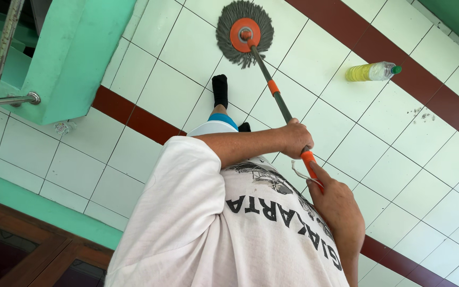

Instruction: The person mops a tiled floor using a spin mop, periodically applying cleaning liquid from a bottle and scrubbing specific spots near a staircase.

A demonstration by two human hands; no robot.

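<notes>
Both hands clamp the mop handle [277, 98]: left hand [295, 138] above, right hand [336, 204] at the orange grip. The mop head [244, 33] rests on the white tiled floor [346, 138], ahead of a socked foot [220, 90]; specks remain near the bottle [373, 72].

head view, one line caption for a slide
Both hands, left and right, grip a mop on white floor tiles.
</notes>
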